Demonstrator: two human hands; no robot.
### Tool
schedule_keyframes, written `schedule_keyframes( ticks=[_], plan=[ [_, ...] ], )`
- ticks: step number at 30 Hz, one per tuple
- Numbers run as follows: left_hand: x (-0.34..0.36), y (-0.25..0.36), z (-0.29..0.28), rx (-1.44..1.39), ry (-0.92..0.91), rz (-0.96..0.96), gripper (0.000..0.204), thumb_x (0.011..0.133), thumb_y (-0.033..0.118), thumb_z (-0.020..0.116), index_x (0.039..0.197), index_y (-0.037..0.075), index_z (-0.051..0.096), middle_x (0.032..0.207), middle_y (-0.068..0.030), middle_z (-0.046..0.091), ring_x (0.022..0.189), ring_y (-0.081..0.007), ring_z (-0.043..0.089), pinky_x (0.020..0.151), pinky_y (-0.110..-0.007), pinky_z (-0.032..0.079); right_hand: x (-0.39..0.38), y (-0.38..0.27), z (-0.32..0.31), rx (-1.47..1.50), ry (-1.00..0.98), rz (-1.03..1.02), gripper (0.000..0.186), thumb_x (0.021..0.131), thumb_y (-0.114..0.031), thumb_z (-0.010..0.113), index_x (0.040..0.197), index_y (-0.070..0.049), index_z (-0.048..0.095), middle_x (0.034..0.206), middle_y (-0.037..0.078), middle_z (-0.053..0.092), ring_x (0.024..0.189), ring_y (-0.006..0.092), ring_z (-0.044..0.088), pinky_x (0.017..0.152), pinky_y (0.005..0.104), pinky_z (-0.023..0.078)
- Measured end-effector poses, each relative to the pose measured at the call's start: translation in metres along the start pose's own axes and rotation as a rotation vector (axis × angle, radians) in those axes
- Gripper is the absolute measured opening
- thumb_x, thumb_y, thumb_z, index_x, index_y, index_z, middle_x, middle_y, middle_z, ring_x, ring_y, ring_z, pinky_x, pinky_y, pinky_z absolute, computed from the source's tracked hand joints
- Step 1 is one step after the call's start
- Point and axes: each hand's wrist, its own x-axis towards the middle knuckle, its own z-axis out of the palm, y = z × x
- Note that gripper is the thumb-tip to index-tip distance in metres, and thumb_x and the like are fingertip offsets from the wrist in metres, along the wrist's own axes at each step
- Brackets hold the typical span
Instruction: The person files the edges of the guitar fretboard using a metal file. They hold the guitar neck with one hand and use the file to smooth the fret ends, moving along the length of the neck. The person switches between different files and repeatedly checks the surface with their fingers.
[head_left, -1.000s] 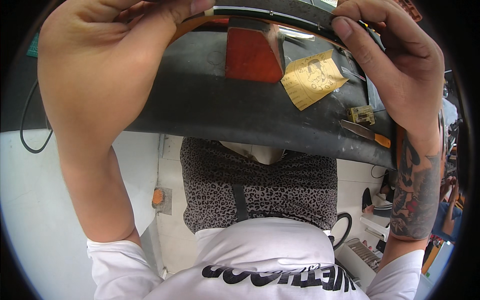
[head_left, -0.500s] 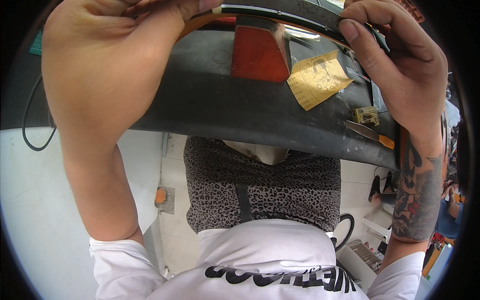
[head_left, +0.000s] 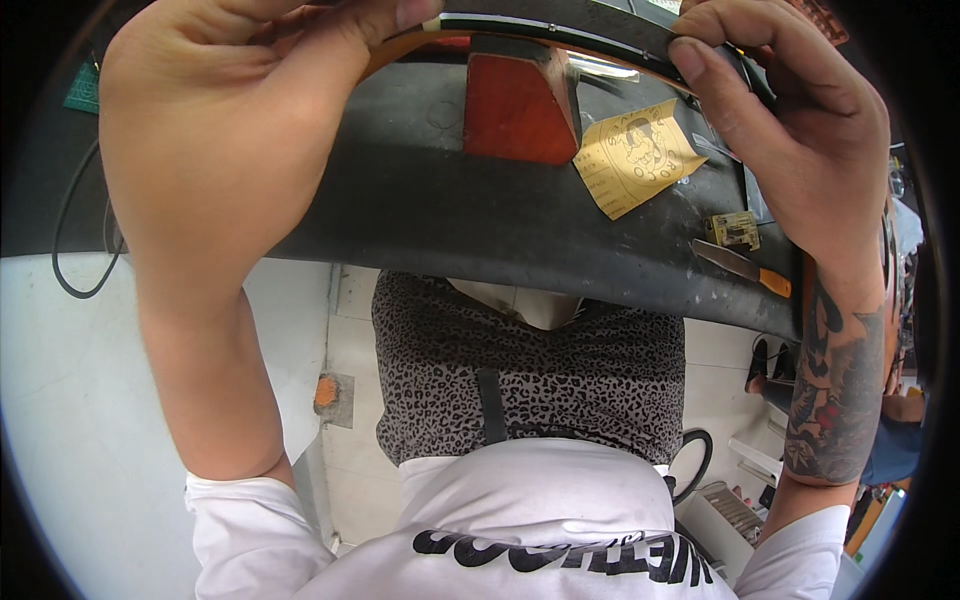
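The thin dark panel with an orange underside (head_left: pixel 560 35) sits at the far edge of the view, held up above the dark work mat (head_left: pixel 450 215) and spanning from one hand to the other; compared with a second ago it lies a touch lower and nearer in the picture, its near edge now crossing just over the top of the red block (head_left: pixel 515 110), while its tilt looks much the same; I judge the work on it to be a steady hold or fine adjustment rather than a big move; the left hand (head_left: pixel 220 130) stays clamped on the panel's left end with the thumb pressed over the top, and the right hand (head_left: pixel 800 130) stays pinched on the right end with the fingertips curled on its edge, the two hands well apart at opposite ends; both forearms have shifted slightly rightward in the view since the earliest frame, which reads more as a small head movement than a change of grip; on the mat the yellow printed slip (head_left: pixel 640 155) lies just right of the block, a small circuit board (head_left: pixel 735 230) and an orange-handled tool (head_left: pixel 745 268) rest nearer and further right, unmoved relative to each other; a black cable (head_left: pixel 75 270) loops off the mat's left side.
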Motion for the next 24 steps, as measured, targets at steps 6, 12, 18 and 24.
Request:
schedule_keyframes(
  ticks=[6,12,18,24],
  plan=[
    [0.000,0.003,-0.001,0.028,0.004,0.012,0.018,0.082,-0.017,0.073,0.096,-0.007,0.077,0.085,-0.0113,0.070,0.074,-0.0114,0.067,0.064,-0.020,0.056,0.003,-0.003,0.001,0.009,0.001,-0.011,0.010,0.096,0.000,0.063,0.106,0.003,0.065,0.113,0.012,0.064,0.110,0.0221,0.059,0.101,0.0352,0.043],
    [0.003,0.010,-0.007,0.071,-0.054,0.021,0.020,0.083,-0.019,0.070,0.098,-0.008,0.077,0.085,-0.0117,0.071,0.074,-0.0115,0.067,0.064,-0.020,0.056,0.004,-0.004,0.002,0.012,0.003,-0.008,0.010,0.096,0.001,0.063,0.106,0.003,0.065,0.113,0.012,0.064,0.110,0.0220,0.059,0.101,0.0353,0.043],
    [0.000,0.010,-0.007,-0.012,-0.040,-0.053,0.020,0.086,-0.018,0.067,0.099,-0.008,0.077,0.089,-0.0127,0.071,0.077,-0.0127,0.069,0.068,-0.021,0.059,0.005,-0.004,0.003,0.020,0.011,-0.010,0.010,0.096,0.001,0.063,0.106,0.003,0.064,0.113,0.012,0.064,0.111,0.0220,0.059,0.102,0.0354,0.043],
    [-0.001,0.015,-0.002,-0.004,-0.032,-0.056,0.020,0.088,-0.019,0.065,0.100,-0.009,0.076,0.093,-0.0140,0.071,0.081,-0.0146,0.070,0.074,-0.022,0.062,0.004,-0.004,0.004,0.017,0.005,-0.005,0.010,0.096,0.001,0.062,0.106,0.003,0.064,0.113,0.012,0.063,0.111,0.0220,0.058,0.102,0.0355,0.043]
  ],
)
